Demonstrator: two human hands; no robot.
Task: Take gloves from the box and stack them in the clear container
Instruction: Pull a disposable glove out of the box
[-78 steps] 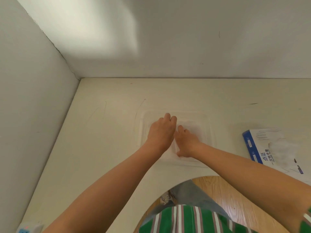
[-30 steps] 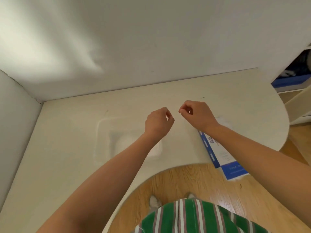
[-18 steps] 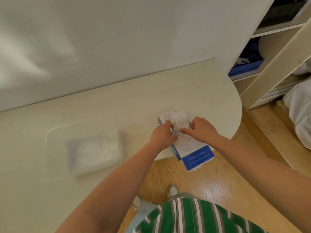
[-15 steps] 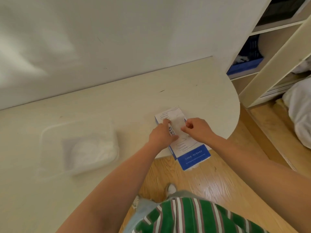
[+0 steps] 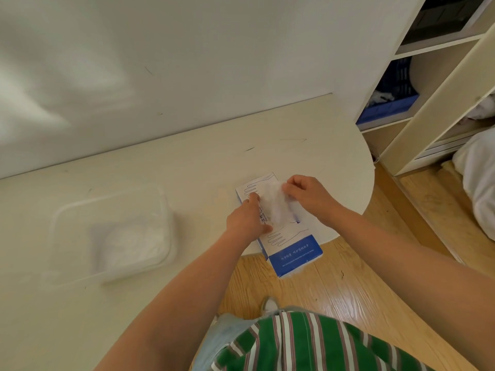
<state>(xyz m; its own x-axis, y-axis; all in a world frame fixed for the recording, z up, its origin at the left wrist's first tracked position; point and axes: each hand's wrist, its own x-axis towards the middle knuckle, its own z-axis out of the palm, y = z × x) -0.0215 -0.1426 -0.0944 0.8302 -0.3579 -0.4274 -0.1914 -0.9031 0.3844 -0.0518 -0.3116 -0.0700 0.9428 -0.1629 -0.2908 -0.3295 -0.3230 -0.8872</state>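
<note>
**A glove half out of the box**

The person stands at the curved edge of the pale surface [image 5: 187, 167], both bare arms reaching in over the glove box [image 5: 290, 238]. The box lies flat near the rim, its blue end poking out past the edge above the wooden floor [image 5: 348, 285].

The right hand [image 5: 308, 196] has its fingers [image 5: 288, 188] curled in tight, pinching a thin, see-through glove [image 5: 276, 207] by its far end. The glove lies crumpled over the opening in the top of the box, between the two hands.

The left hand [image 5: 245, 220] sits on the box's left side, fingers bent, tips right at the glove's edge and thumb laid along the top of the box. I cannot tell whether those fingers are nipping the glove or only pressing the box down.

Well off to the left on the same surface stands the clear container [image 5: 60, 218], with a low white heap of stacked gloves [image 5: 134, 241] in it.

Against the wall to the right is a shelf unit [image 5: 439, 84] with a blue basket [image 5: 388, 105] on one shelf.
</note>
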